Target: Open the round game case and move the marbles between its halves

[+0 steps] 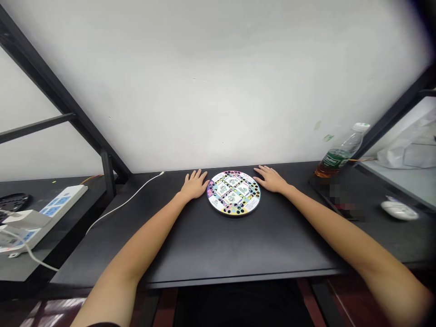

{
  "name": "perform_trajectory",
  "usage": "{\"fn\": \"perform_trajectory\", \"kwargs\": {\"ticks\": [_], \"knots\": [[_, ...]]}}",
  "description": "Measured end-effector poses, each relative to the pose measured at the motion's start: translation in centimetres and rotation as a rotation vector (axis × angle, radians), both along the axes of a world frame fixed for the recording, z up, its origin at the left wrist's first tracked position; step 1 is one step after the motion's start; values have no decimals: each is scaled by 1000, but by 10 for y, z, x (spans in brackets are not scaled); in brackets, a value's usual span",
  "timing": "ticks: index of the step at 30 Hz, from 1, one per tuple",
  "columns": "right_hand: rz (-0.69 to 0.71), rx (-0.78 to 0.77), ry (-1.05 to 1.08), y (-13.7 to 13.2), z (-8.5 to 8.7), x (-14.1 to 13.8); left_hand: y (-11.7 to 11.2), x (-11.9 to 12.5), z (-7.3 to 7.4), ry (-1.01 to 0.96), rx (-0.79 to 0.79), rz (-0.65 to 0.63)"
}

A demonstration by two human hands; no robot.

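Our round board lies flat on the black desk, between our hands: purple and pink at its left, pale panels with green figures in the middle, yellow and blue patches toward the right, dark round spots throughout. Our left hand rests palm down, fingers apart, gripping nothing; our right hand lies likewise. Whether either thumb touches the rim, we cannot tell.

From the left we see a white power strip, a black frame, a white cable, the pale wall, a green-labelled bottle and a white mouse-like object.

Desktop stretches from the cable to our left hand, from the board to the straight front edge, and from our right hand to the bottle. The back edge runs along the wall.
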State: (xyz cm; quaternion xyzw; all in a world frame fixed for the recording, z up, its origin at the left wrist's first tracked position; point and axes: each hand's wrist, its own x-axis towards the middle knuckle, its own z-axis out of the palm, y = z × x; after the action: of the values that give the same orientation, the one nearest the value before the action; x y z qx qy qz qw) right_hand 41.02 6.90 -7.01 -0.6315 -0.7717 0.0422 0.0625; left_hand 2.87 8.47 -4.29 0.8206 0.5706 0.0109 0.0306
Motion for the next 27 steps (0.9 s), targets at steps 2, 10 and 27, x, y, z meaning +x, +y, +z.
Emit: {"fn": "perform_trajectory", "kwargs": {"ticks": [2, 10, 27], "knots": [[-1, 1, -1, 0, 0, 0, 0, 0, 0, 0, 0, 0], [-3, -5, 3, 1, -1, 0, 1, -1, -1, 10, 6, 0], [-1, 2, 10, 1, -2, 2, 1, -1, -1, 4, -2, -1]]}}
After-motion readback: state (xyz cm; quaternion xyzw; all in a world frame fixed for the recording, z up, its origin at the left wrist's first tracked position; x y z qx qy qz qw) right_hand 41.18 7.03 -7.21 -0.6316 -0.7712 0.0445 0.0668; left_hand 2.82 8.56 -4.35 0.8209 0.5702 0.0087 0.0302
